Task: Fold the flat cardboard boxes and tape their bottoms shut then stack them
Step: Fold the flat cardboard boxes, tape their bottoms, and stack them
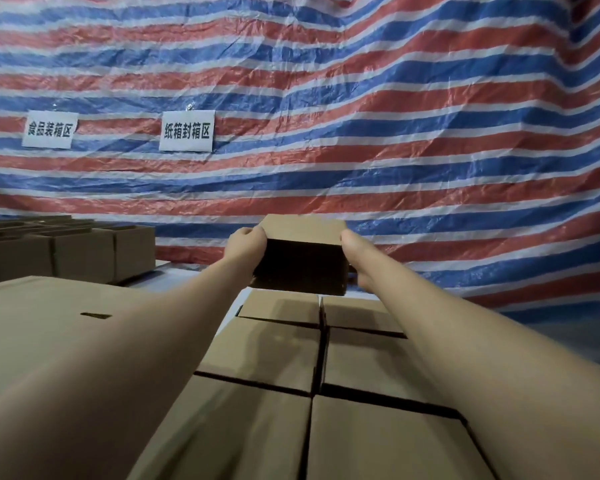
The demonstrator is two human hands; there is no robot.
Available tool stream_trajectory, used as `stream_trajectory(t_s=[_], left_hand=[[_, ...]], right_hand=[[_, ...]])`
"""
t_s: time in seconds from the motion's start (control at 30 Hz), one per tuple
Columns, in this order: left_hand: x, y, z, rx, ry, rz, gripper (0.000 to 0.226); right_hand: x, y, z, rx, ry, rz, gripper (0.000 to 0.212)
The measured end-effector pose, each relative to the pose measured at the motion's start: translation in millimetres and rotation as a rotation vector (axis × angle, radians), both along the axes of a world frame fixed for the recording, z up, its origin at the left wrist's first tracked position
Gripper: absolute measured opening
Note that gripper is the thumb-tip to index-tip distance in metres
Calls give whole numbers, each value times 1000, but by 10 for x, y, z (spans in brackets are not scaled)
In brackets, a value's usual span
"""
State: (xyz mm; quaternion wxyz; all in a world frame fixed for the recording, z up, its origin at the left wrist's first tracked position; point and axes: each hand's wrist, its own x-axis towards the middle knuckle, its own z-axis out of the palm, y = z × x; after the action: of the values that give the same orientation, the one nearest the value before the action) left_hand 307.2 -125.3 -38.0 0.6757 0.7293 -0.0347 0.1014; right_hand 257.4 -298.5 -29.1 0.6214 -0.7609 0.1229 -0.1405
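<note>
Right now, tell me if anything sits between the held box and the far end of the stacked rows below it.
Nothing visible does. The left hand and right hand grip the held box at its sides, just above the far stacked boxes. Only a thin gap shows beneath it; its underside is hidden.

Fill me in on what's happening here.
A person is stacking folded cardboard boxes. Both hands hold one box at arm's length, the left hand on its left side and the right hand on its right, above the far end of a stack of boxes set in two rows. More open boxes stand at the far left, and a striped tarp with two paper signs hangs behind.
</note>
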Motion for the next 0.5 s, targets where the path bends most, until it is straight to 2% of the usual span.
stream_trajectory(t_s=[0.13,0.2,0.37,0.5], left_hand=[[402,23,-237,-9,16,20,38],[540,38,-348,-13,17,27,38],[726,52,-537,22,47,15,41],[788,72,-650,44,78,13,45]], right_hand=[[353,26,-201,-18,42,11,29],[500,36,-314,-46,51,20,28],[696,30,-566,-69,104,-2,40],[750,34,-689,-88,156,4,64]])
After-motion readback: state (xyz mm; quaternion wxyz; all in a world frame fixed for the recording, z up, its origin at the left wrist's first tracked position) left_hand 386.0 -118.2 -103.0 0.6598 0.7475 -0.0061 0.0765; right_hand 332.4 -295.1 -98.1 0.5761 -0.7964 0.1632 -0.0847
